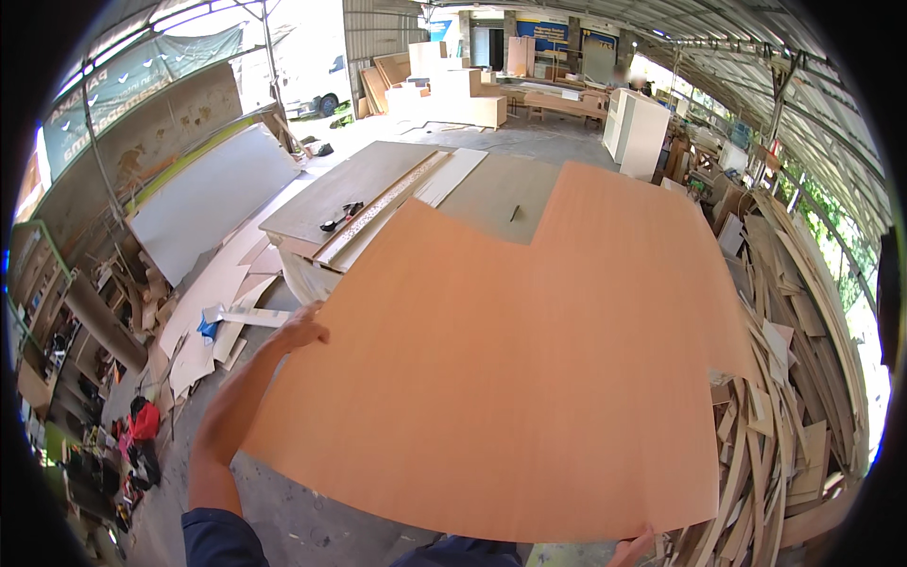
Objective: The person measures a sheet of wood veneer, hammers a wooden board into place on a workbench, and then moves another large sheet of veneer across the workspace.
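Note:
A large, thin orange-brown wood sheet with a notch in its far edge spreads in front of me, partly over a workbench. My left hand grips its left edge, thumb on top and the other fingers mostly hidden beneath. At the near right corner my right hand holds the edge; only part of it shows at the bottom of the view. On the bench beyond the sheet lie a long speckled strip, a black tool that looks like a tape measure, and a small dark pencil-like stick.
Scrap wood strips pile up along the right. A white panel leans at the left, with thin offcut sheets on the floor. Pale cabinets stand at the back, and a white cabinet at the far right. A red bag lies lower left.

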Demonstrator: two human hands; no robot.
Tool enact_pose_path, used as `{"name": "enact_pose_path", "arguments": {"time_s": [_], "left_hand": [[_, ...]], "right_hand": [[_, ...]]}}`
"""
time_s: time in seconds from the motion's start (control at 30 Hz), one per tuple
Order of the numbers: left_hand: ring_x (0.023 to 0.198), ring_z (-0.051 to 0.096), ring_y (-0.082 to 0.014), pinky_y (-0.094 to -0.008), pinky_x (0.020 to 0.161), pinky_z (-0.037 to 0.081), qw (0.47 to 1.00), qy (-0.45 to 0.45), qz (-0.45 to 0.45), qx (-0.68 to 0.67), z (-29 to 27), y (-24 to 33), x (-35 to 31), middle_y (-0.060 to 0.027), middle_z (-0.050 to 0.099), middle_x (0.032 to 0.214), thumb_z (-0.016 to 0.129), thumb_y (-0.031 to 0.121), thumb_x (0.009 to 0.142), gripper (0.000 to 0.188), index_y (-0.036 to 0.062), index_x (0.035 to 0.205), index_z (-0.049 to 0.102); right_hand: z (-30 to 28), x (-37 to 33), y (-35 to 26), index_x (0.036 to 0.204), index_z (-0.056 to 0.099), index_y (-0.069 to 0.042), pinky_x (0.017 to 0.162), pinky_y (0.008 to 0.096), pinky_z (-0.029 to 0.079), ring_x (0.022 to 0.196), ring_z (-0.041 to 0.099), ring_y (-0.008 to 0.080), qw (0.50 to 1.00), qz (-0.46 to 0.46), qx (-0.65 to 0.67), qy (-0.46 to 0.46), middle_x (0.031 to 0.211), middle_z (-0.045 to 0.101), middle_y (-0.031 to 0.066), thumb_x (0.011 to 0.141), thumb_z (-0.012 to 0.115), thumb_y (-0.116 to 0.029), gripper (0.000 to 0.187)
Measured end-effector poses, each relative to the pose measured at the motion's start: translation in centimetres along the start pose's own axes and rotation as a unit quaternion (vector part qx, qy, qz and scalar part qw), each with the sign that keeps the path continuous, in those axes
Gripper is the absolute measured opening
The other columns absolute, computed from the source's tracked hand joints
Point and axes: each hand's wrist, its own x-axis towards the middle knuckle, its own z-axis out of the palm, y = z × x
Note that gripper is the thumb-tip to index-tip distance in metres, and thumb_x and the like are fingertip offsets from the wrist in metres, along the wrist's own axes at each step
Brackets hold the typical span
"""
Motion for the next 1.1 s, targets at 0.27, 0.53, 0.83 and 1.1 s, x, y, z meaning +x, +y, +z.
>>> {"name": "enact_pose_path", "arguments": {"time_s": [0.27,0.53,0.83,1.1], "left_hand": [[0.089,0.066,-0.0206,-0.0338,0.076,0.055,0.994,-0.096,-0.005,0.051,-4.6,-10.1,4.6,-0.0125,0.069,0.106,0.073,0.005,0.063,0.061,-0.0036,0.122,0.060],[0.087,0.066,-0.0201,-0.0335,0.075,0.055,0.993,-0.099,-0.029,-0.064,-6.8,-20.4,10.2,-0.0116,0.069,0.104,0.073,0.005,0.064,0.058,-0.0024,0.121,0.061],[0.085,0.066,-0.0196,-0.0331,0.074,0.054,0.978,-0.090,-0.038,-0.186,-6.2,-33.5,14.8,-0.0106,0.069,0.103,0.073,0.006,0.065,0.056,-0.0010,0.120,0.063],[0.082,0.066,-0.0174,-0.0325,0.071,0.054,0.964,-0.081,-0.113,-0.225,-5.3,-41.3,16.1,-0.0089,0.070,0.096,0.072,0.009,0.067,0.049,0.0020,0.115,0.066]], "right_hand": [[2.1,-10.0,9.0,0.122,0.055,0.007,0.088,0.0461,0.050,0.106,0.060,0.0320,0.997,0.058,-0.028,0.048,0.120,0.060,0.0186,0.089,0.059,-0.029,0.049],[0.2,-17.0,12.9,0.137,0.048,0.005,0.104,0.0517,0.045,0.123,0.052,0.0379,0.996,0.053,-0.065,0.024,0.137,0.053,0.0208,0.093,0.056,-0.037,0.061],[6.4,-29.9,13.5,0.141,0.045,-0.001,0.109,0.0575,0.038,0.132,0.044,0.0378,0.971,-0.055,-0.229,-0.035,0.143,0.047,0.0190,0.090,0.056,-0.034,0.062],[3.5,-30.0,17.0,0.141,0.046,-0.001,0.110,0.0569,0.038,0.132,0.044,0.0374,0.991,0.017,-0.131,0.001,0.142,0.049,0.0186,0.092,0.056,-0.036,0.061]]}}
